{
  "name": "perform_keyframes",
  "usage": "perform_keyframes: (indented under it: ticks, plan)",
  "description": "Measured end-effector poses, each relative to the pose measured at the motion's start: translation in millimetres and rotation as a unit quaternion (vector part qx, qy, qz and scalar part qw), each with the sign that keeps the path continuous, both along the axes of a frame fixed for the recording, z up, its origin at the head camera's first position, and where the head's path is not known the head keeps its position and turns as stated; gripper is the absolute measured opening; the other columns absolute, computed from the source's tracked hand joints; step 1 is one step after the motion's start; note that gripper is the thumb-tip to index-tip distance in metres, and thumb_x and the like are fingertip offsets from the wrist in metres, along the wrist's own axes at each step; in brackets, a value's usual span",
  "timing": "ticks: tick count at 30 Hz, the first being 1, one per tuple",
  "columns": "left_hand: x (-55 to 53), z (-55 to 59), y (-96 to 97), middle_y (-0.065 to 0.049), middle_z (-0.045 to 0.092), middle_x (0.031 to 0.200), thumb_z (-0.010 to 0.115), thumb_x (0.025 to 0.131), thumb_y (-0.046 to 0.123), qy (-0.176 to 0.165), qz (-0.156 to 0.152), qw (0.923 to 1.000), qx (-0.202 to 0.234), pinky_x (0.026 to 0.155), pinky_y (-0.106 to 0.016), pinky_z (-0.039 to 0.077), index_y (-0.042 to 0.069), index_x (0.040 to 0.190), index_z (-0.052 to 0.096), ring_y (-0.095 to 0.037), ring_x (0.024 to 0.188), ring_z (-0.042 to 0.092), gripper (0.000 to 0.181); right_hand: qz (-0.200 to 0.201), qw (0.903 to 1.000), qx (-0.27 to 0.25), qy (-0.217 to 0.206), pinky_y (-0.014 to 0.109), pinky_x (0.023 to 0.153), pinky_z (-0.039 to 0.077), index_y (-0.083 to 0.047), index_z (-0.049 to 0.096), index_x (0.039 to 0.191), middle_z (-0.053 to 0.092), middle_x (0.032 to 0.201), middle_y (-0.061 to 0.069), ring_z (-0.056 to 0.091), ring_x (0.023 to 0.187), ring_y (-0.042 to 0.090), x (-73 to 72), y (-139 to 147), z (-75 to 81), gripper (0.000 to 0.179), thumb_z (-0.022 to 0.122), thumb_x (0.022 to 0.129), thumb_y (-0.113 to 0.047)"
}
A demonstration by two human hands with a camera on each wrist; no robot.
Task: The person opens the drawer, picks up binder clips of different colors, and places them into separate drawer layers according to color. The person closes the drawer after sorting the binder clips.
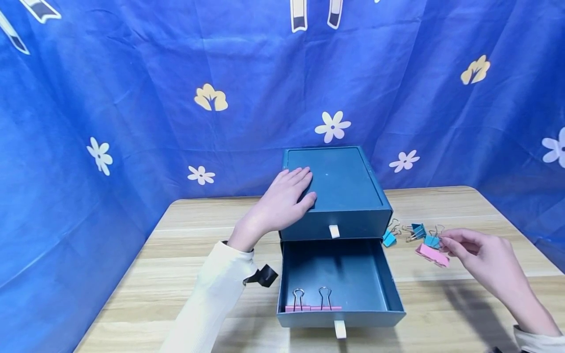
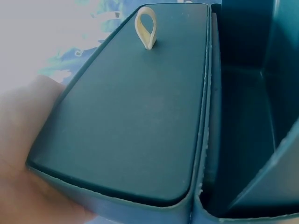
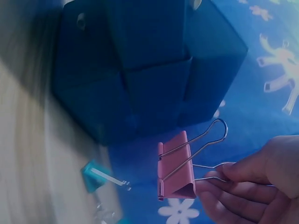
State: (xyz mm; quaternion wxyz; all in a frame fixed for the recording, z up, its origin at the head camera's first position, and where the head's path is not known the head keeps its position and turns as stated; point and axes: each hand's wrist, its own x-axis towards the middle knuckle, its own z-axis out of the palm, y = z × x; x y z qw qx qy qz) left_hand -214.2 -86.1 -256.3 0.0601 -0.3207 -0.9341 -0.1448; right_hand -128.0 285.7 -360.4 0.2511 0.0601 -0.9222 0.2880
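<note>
My right hand pinches a pink binder clip by one wire handle, right of a dark teal drawer box. In the right wrist view the clip's other handle sticks out past its body. My left hand rests on the left of the box top, fingers spread and extended. Below the shut top drawer, with its pale loop tab, an open drawer juts forward. Pink binder clips lie inside against its front wall, two wire handles standing up.
Several teal binder clips lie on the wooden table between the box and my right hand. Blue patterned cloth hangs behind the table. Another shut drawer front shows below the open one in the right wrist view.
</note>
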Motion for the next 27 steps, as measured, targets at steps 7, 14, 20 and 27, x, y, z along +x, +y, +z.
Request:
perform_keyframes:
  ticks: [7,14,20,27]
  plan:
    - [-0.9,0.6,-0.5,-0.013,0.027,0.157,0.038,0.101,0.033,0.002,0.000,1.0000,-0.001,0.121,-0.043,0.008,0.000,0.148,0.032,-0.027,0.147,0.020,0.057,0.012,0.9999,-0.006,0.010,0.008,0.054,0.042,-0.009,0.075,0.094,0.074,0.077,0.007,0.053,0.069,-0.025,7.0,-14.4,15.2,0.009,0.070,0.087,-0.010]
    - [-2.5,1.2,-0.2,-0.012,0.027,0.157,0.037,0.102,0.034,-0.001,0.003,1.0000,-0.004,0.121,-0.042,0.007,0.001,0.149,0.032,-0.026,0.147,0.019,0.057,0.012,0.9996,-0.005,0.024,0.009,0.052,0.041,-0.011,0.076,0.093,0.074,0.077,0.006,0.053,0.068,-0.025,9.0,-18.6,22.3,0.012,0.071,0.084,-0.004]
    - [-1.7,2.2,-0.5,-0.012,0.027,0.157,0.037,0.102,0.034,-0.003,0.000,1.0000,-0.005,0.121,-0.042,0.007,0.001,0.149,0.032,-0.026,0.147,0.019,0.057,0.012,0.9996,-0.005,0.026,0.009,0.052,0.042,-0.011,0.076,0.092,0.074,0.077,0.006,0.053,0.068,-0.025,8.9,-19.3,22.0,0.012,0.071,0.084,-0.004]
    - [-0.9,2.7,-1.6,-0.012,0.027,0.157,0.037,0.102,0.034,-0.001,0.001,1.0000,-0.003,0.121,-0.043,0.007,0.001,0.149,0.032,-0.027,0.147,0.019,0.058,0.019,0.9995,-0.017,0.018,0.009,0.053,0.043,-0.010,0.076,0.094,0.074,0.079,0.007,0.055,0.069,-0.023,10.2,-23.7,23.9,0.011,0.070,0.086,-0.006]
